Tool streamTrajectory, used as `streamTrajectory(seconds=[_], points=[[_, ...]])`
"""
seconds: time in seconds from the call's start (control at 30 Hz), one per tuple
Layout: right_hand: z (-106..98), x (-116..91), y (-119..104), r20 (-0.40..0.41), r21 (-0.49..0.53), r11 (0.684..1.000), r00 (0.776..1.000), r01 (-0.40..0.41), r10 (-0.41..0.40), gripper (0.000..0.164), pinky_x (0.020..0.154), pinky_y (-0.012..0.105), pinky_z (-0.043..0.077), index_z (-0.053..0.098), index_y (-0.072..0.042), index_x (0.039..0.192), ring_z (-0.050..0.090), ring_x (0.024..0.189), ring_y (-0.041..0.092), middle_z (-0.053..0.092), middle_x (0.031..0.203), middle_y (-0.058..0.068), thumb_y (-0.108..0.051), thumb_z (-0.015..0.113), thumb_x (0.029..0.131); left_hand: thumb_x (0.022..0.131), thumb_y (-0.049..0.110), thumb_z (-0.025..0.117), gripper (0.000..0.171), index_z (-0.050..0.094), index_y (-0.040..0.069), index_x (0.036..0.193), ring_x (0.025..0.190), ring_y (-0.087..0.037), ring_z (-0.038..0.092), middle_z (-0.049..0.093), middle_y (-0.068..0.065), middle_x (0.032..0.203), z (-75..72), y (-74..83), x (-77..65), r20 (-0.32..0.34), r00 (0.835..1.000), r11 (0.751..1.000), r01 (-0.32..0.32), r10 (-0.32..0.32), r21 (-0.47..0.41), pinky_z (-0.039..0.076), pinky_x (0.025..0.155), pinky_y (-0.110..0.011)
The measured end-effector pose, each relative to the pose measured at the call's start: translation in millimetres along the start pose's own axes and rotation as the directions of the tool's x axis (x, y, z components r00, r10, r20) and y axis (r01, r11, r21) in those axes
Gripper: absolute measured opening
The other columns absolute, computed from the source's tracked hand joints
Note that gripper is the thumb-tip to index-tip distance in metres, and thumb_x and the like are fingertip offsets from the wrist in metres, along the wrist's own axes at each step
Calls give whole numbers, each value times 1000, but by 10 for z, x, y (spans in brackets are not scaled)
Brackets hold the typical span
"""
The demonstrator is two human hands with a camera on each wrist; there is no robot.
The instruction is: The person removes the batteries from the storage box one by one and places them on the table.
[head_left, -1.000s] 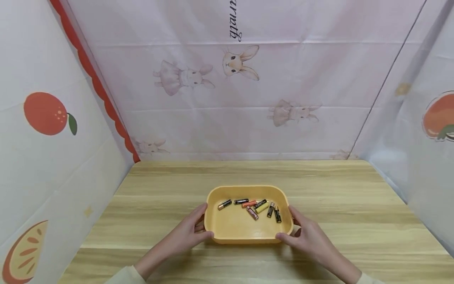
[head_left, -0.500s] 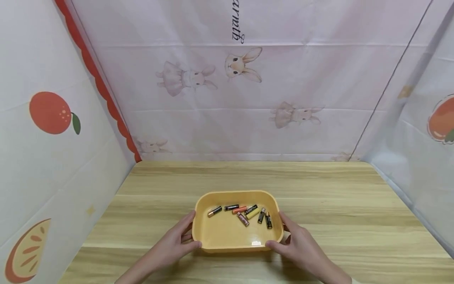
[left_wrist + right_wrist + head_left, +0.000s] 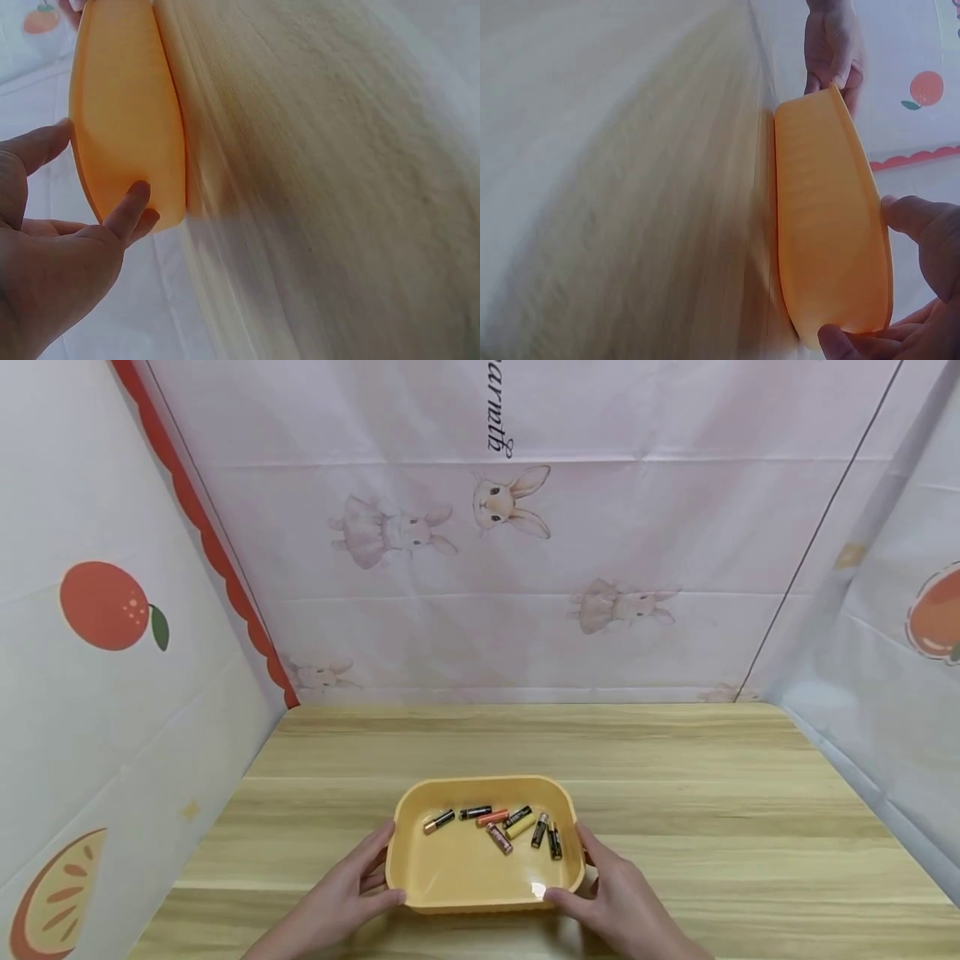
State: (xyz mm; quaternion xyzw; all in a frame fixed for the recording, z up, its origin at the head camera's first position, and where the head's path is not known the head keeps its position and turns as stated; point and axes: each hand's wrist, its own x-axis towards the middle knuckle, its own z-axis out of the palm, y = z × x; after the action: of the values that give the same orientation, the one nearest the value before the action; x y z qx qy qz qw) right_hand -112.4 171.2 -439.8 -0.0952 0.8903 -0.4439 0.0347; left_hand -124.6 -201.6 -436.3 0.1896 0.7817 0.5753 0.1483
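Since the batteries (image 3: 498, 838) lie loose, left hand (image 3: 347, 891) and right hand (image 3: 617, 895) grip opposite ends of the yellow bin (image 3: 457, 872), lower centre of the frame, presumably for steadiness

Head view: from above, facing forward, down. Wrist views: low, close, rolled sideways; both share tray (image 3: 131, 97).

Pale wood-grain tabletop (image 3: 720, 827), streaked brown, yellow tray (image 3: 465, 877) standing on it
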Motion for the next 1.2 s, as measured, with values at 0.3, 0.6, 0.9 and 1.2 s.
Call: streamTrajectory(seconds=[0.3,0.6,0.9,1.2], points=[[107,-76,-107,-1,-115,993,1000,3,-3,103,83,29,56,44,7,151,61,97,12,59,142,23,-51,88,78,97,15,75,93,12,-10,161,142,-56,32,6,-38,164,-102,-43,-142,12,998,998,58,-58,4,51,103,-29],[201,-123,-147,76,-30,998,995,59,-57,102,62,23,52,36,12,153,60,74,5,62,134,29,-44,86,84,97,10,73,94,6,-16,158,139,-12,41,4,-44,160,-233,-133,-249,70,997,999,31,-30,-12,50,103,-25],[228,-87,-221,72,-75,995,996,60,-54,103,85,38,59,39,11,153,64,112,24,61,139,25,-50,85,83,95,9,76,97,6,-17,157,132,3,44,6,-47,158,-289,-142,-308,56,996,997,67,-64,-37,50,101,-22],[160,-42,-317,30,-56,998,999,37,-36,87,105,60,47,50,6,146,55,130,40,56,143,24,-44,86,84,95,8,75,96,6,-17,157,130,7,44,8,-48,157,-312,-132,-327,59,997,999,50,-49,-21,51,101,-24]])
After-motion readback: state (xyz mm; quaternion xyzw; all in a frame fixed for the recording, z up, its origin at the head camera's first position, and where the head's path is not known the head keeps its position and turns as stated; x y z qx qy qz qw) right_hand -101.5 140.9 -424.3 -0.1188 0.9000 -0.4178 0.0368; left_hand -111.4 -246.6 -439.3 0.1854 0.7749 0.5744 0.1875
